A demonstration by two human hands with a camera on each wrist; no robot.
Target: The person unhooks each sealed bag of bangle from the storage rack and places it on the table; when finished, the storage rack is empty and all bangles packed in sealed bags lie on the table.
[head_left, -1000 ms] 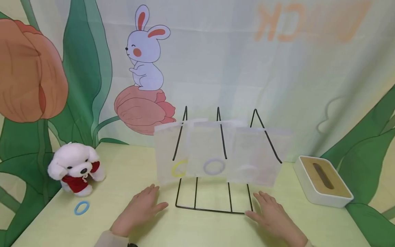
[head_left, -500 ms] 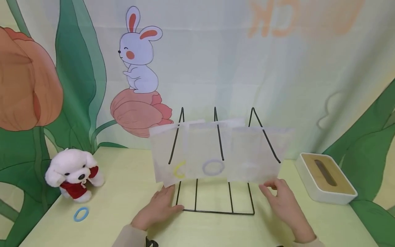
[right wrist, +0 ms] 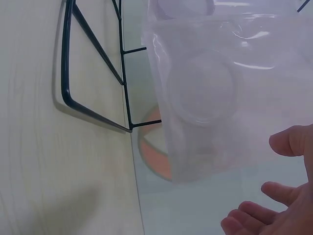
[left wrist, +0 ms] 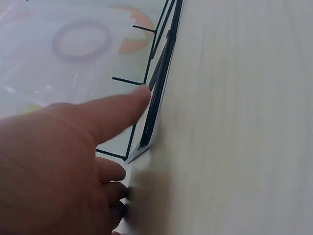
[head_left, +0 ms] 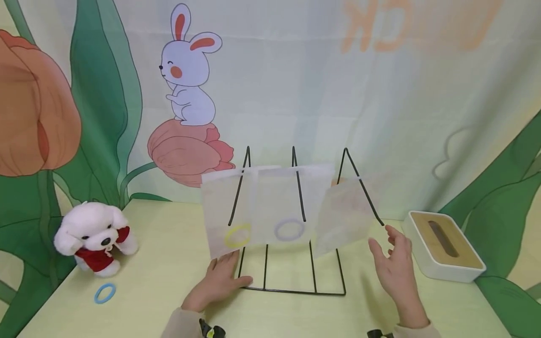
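Gripping nothing with the right hand (head_left: 396,265), up at four o'clock from the black wire rack (head_left: 314,293), with fingers loosely bent right beside the tip of the right hook (head_left: 367,196)! Down at eight o'clock with the left hand (head_left: 216,281), relaxed and grasping nothing that shows, with thumb reaching the rack's base and fingers at the lower edge of the left bag (head_left: 220,206). Showing a yellow ring (head_left: 227,237) through that one, a purple ring (head_left: 289,239) through the middle bag (head_left: 276,197), and, in the right wrist view, a pale ring (right wrist: 199,121) through the right bag (head_left: 344,213), hanging skewed. Farther out, past a blue ring (head_left: 96,295) between eight and nine, to a plush dog (head_left: 95,232) at nine, a white slotted box (head_left: 458,239) at three and a printed rabbit (head_left: 192,105) at eleven.
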